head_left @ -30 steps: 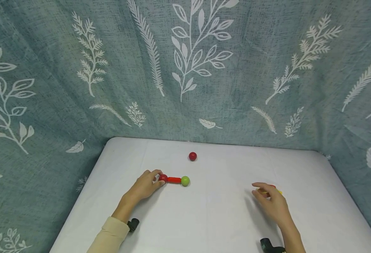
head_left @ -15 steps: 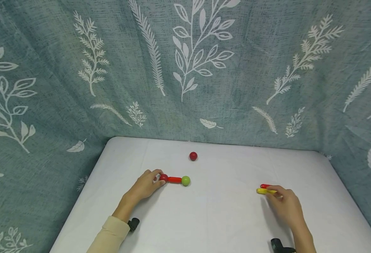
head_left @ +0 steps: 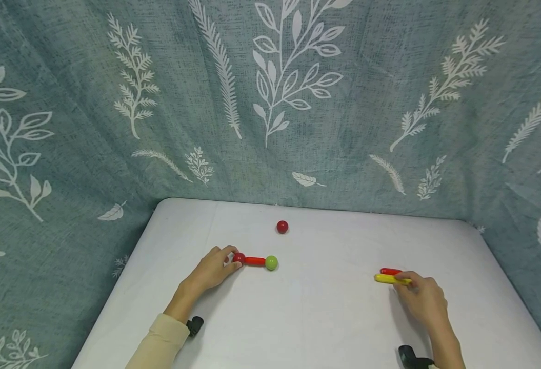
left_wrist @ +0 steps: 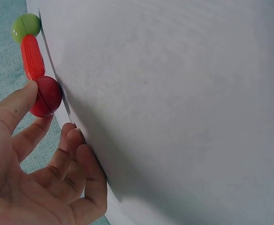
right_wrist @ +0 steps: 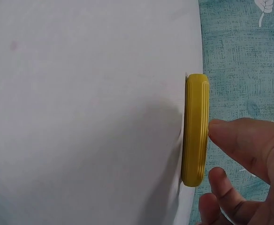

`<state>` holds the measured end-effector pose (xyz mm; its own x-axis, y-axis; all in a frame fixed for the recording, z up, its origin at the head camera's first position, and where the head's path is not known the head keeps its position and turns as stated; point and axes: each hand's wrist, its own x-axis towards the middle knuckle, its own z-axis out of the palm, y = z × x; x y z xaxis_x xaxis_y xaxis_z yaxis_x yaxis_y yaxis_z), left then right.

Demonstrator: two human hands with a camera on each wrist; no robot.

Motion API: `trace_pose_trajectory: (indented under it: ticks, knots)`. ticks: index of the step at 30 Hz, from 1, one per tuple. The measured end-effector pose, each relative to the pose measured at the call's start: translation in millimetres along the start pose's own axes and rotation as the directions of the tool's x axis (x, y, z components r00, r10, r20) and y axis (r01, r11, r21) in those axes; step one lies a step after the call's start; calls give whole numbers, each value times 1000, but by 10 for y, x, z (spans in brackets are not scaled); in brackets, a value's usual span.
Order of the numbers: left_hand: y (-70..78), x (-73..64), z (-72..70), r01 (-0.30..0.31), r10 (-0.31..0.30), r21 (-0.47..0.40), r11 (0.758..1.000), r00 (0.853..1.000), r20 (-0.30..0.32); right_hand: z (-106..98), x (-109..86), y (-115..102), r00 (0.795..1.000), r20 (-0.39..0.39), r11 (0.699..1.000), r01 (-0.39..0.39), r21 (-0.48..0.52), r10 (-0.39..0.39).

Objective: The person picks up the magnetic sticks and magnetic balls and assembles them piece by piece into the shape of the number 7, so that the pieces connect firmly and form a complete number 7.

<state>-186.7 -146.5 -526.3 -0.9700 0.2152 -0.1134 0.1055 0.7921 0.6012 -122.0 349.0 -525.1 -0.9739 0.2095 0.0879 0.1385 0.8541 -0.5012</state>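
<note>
My left hand [head_left: 212, 267] pinches a dark red ball [left_wrist: 47, 97] between thumb and fingers. This ball joins one end of a red rod [head_left: 254, 261], and a green ball [head_left: 271, 263] sits at the rod's other end, all in one line on the white table. On the right, my right hand [head_left: 424, 302] has thumb and index finger at the two sides of a ribbed yellow rod [right_wrist: 195, 131]. A second red rod [head_left: 390, 271] lies just behind the yellow one, partly covered by the fingers.
A loose dark red ball [head_left: 282, 227] lies toward the back of the white table [head_left: 325, 318]. Behind the far edge hangs a blue-green curtain [head_left: 182, 102] with white leaf prints. Dark wrist cameras are strapped at both wrists.
My right hand has shifted right and taken the yellow rod between thumb and finger, uncovering both rods' left ends. My left hand keeps its hold on the red ball.
</note>
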Motion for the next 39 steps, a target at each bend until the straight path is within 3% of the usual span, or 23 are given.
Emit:
trace_pose_trajectory:
  ticks: [18, 27, 39]
  knots:
    - [-26, 5, 5, -9, 9, -11, 1000, 1000, -7, 36, 34, -1, 1000, 3, 1000, -24, -12, 24]
    - [-24, 4, 1, -12, 12, -16, 1000, 1000, -3, 0, 87, -8, 994, 90, 996, -47, -77, 54]
    - [-19, 4, 7, 0, 0, -5, 1000, 1000, 0, -3, 99, -33, 987, 140, 993, -67, -96, 80]
